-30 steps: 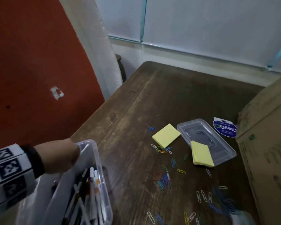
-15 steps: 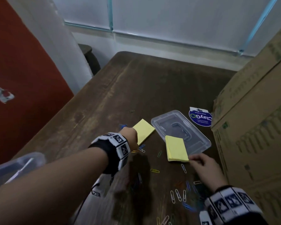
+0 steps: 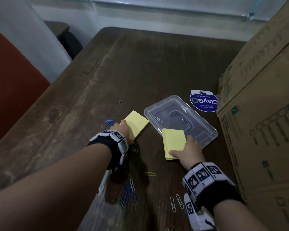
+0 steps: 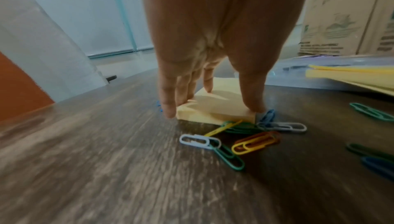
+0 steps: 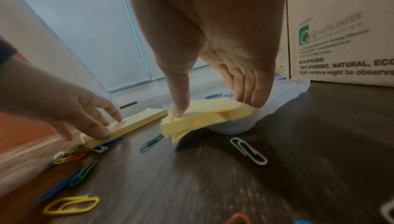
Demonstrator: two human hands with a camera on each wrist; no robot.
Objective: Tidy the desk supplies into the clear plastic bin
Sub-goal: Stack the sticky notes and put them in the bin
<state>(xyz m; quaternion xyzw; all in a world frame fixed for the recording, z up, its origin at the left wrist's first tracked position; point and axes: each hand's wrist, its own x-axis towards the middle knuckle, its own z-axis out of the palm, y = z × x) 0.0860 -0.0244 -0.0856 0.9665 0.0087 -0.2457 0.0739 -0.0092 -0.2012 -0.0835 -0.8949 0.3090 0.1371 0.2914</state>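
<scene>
Two yellow sticky-note pads lie on the dark wooden desk (image 3: pixel 93 84). My left hand (image 3: pixel 123 129) pinches the left pad (image 3: pixel 138 122) by its near end, fingers (image 4: pixel 170 106) on one side and thumb on the other side of the left pad (image 4: pixel 215 108). My right hand (image 3: pixel 187 150) grips the right pad (image 3: pixel 173 140), which rests partly on a clear plastic lid (image 3: pixel 195 124). In the right wrist view the thumb and fingers (image 5: pixel 251 99) span the right pad (image 5: pixel 209 114), and its near sheets droop. Coloured paper clips (image 3: pixel 128 190) lie scattered. The clear bin is out of view.
A tall cardboard box (image 3: pixel 265 114) walls off the right side of the desk. A round blue sticker (image 3: pixel 203 102) lies beside the lid. More paper clips (image 4: pixel 255 141) sit just behind the left pad, others (image 5: pixel 70 205) near my right wrist. The desk's edge runs along the left.
My left hand left the bin at the lower left and reached forward to the left pad. The right hand came into view and took hold of the right pad. The bin dropped out of view.
</scene>
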